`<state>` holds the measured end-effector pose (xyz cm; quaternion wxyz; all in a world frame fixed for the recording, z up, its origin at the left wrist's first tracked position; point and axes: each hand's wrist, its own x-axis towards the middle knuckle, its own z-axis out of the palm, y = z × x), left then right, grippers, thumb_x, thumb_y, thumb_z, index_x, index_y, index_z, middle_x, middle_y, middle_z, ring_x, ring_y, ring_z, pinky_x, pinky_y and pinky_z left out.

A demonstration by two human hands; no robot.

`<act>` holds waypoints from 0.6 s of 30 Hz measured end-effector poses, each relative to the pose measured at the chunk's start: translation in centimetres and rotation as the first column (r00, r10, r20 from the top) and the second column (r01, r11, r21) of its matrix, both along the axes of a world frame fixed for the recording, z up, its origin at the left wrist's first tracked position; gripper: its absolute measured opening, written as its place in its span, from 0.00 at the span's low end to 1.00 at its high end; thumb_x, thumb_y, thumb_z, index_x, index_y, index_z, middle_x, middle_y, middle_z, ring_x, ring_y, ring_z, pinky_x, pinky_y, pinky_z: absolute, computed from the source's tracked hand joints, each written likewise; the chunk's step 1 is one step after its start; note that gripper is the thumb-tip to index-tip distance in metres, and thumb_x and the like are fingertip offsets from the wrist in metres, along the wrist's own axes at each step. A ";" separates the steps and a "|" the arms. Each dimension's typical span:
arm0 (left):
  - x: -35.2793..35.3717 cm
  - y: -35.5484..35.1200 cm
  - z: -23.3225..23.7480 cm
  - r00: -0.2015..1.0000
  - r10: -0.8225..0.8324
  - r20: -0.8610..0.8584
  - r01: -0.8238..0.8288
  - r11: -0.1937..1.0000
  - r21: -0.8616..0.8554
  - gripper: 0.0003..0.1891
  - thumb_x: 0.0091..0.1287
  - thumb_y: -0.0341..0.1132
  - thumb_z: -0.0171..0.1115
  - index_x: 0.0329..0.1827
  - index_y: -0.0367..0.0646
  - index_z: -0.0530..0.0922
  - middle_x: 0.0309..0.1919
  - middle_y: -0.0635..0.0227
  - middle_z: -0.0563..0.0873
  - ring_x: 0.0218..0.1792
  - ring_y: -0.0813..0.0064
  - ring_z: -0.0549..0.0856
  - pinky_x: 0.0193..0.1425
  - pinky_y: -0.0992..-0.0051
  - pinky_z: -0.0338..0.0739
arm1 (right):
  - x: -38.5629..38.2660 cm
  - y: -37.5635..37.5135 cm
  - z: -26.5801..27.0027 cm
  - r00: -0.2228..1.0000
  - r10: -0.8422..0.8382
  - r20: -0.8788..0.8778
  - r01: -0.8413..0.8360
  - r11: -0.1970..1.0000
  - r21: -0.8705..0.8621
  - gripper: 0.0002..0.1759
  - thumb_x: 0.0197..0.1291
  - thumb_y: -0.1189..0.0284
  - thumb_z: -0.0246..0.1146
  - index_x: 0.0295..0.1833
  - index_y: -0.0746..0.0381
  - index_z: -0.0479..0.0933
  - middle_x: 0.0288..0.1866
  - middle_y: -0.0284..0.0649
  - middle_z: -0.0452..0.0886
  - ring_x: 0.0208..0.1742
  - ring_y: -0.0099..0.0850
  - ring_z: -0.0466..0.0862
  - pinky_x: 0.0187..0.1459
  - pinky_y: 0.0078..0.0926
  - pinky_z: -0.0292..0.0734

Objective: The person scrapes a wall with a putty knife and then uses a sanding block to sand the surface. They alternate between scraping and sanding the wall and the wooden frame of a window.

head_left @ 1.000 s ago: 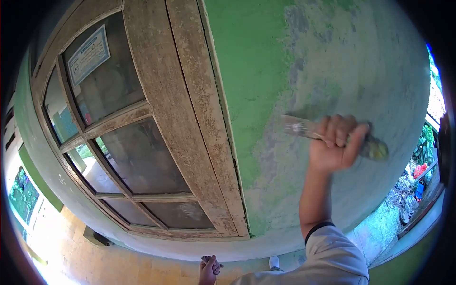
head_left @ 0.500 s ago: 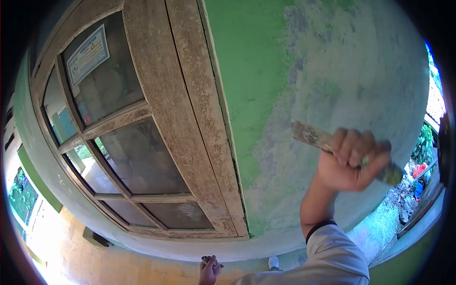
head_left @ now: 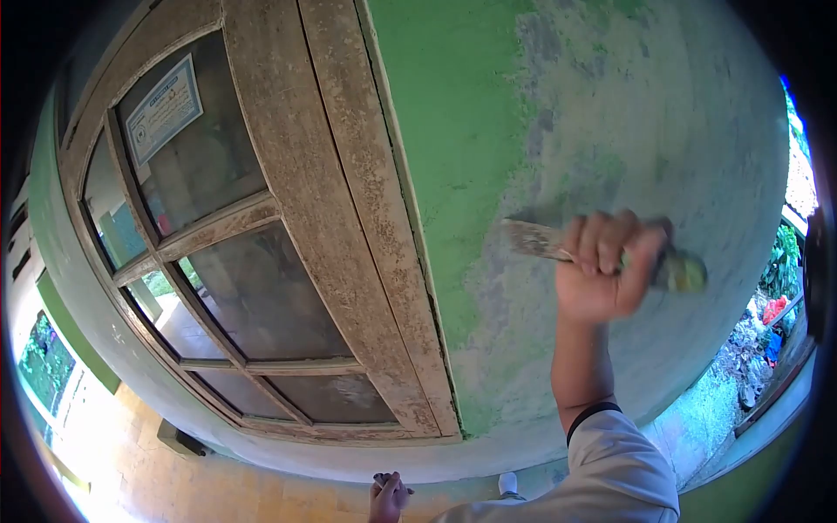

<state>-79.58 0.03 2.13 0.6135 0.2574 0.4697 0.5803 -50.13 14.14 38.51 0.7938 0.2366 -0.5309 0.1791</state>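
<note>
My right hand [head_left: 609, 266] is wrapped round the handle of a scraper [head_left: 534, 240] with a flat, stained blade. The blade points left and lies over the wall [head_left: 488, 113], at the border between bright green paint and a pale, scraped patch [head_left: 663, 113]. A green and yellow handle end sticks out to the right of my fist, slightly blurred. Low in the view, my left hand [head_left: 390, 499] is closed around a small dark thing that I cannot make out.
A worn wooden window frame [head_left: 349, 200] with glass panes and a paper notice [head_left: 164, 109] fills the left. Below are a tiled floor [head_left: 261, 492], a dark block [head_left: 180, 438] and a white-tipped foot [head_left: 507, 482]. Rubble and plants show at the far right.
My right hand and the scraper have moved left and slightly up along the wall, toward the bright green paint. My left hand stays low, nearly unmoved.
</note>
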 end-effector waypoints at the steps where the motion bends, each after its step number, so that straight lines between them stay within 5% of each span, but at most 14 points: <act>1: -0.2 0.0 -0.4 1.000 0.001 0.008 -0.002 1.000 0.021 0.17 0.71 0.36 0.54 0.20 0.49 0.65 0.13 0.77 0.64 0.14 0.82 0.63 0.34 0.70 0.74 | -0.2 -0.7 -0.1 0.999 -0.038 -0.013 0.038 0.997 0.063 0.13 0.72 0.61 0.48 0.33 0.53 0.61 0.21 0.26 0.61 0.18 0.17 0.59 0.22 0.20 0.57; 3: -0.3 0.2 -0.8 1.000 0.007 0.020 -0.008 0.999 0.053 0.17 0.70 0.36 0.54 0.20 0.49 0.65 0.13 0.77 0.64 0.14 0.82 0.63 0.34 0.70 0.74 | 1.0 -1.1 -0.8 1.000 -0.005 -0.009 0.006 0.994 0.110 0.13 0.72 0.61 0.48 0.33 0.52 0.61 0.21 0.26 0.60 0.17 0.17 0.59 0.23 0.20 0.57; 5: 0.1 -0.1 -0.6 0.997 0.057 0.046 -0.054 0.996 -0.064 0.14 0.68 0.41 0.60 0.26 0.53 0.68 0.16 0.77 0.69 0.16 0.86 0.70 0.14 0.85 0.62 | 1.0 -0.4 -1.3 0.994 -0.087 -0.066 0.091 0.994 0.054 0.12 0.72 0.61 0.47 0.35 0.52 0.61 0.21 0.27 0.61 0.17 0.17 0.59 0.23 0.20 0.57; 9: 1.5 -0.4 1.1 0.989 0.150 0.018 -0.148 0.985 -0.089 0.17 0.68 0.40 0.60 0.22 0.55 0.64 0.14 0.80 0.65 0.13 0.87 0.67 0.12 0.85 0.57 | 0.3 0.4 -0.5 0.998 -0.068 -0.003 0.068 0.998 0.006 0.11 0.72 0.60 0.47 0.36 0.52 0.61 0.21 0.27 0.61 0.17 0.18 0.60 0.23 0.19 0.57; 13: 1.4 -0.2 1.1 0.986 0.168 -0.008 -0.168 0.980 -0.102 0.18 0.68 0.40 0.60 0.20 0.55 0.64 0.12 0.79 0.64 0.12 0.87 0.63 0.13 0.85 0.57 | 1.4 -1.9 -1.0 0.998 0.056 -0.036 -0.046 0.971 0.234 0.07 0.71 0.67 0.49 0.39 0.50 0.58 0.22 0.29 0.61 0.20 0.21 0.61 0.23 0.24 0.58; 14: 1.3 -0.2 0.9 0.987 0.161 0.001 -0.160 0.981 -0.108 0.18 0.69 0.40 0.59 0.20 0.55 0.64 0.12 0.79 0.64 0.12 0.87 0.62 0.13 0.85 0.56 | 0.9 -0.6 -1.6 0.997 -0.055 -0.053 0.060 0.994 0.097 0.12 0.72 0.61 0.47 0.35 0.52 0.61 0.22 0.27 0.62 0.19 0.18 0.61 0.24 0.20 0.58; 17: 1.2 -0.3 0.7 0.990 0.141 -0.007 -0.141 0.982 -0.125 0.19 0.69 0.41 0.60 0.20 0.55 0.64 0.12 0.79 0.64 0.12 0.88 0.62 0.13 0.85 0.55 | -1.0 0.0 -1.1 0.995 0.051 0.086 -0.039 0.990 -0.138 0.14 0.72 0.60 0.48 0.33 0.53 0.61 0.22 0.27 0.62 0.19 0.19 0.61 0.24 0.19 0.58; 18: 1.3 -0.2 0.9 0.990 0.144 -0.006 -0.144 0.982 -0.119 0.19 0.69 0.41 0.60 0.20 0.55 0.64 0.12 0.79 0.64 0.12 0.88 0.62 0.13 0.85 0.55 | -0.9 -0.1 -1.8 0.998 -0.019 0.065 0.020 1.000 -0.018 0.13 0.72 0.61 0.48 0.33 0.53 0.61 0.22 0.28 0.62 0.19 0.20 0.61 0.24 0.19 0.58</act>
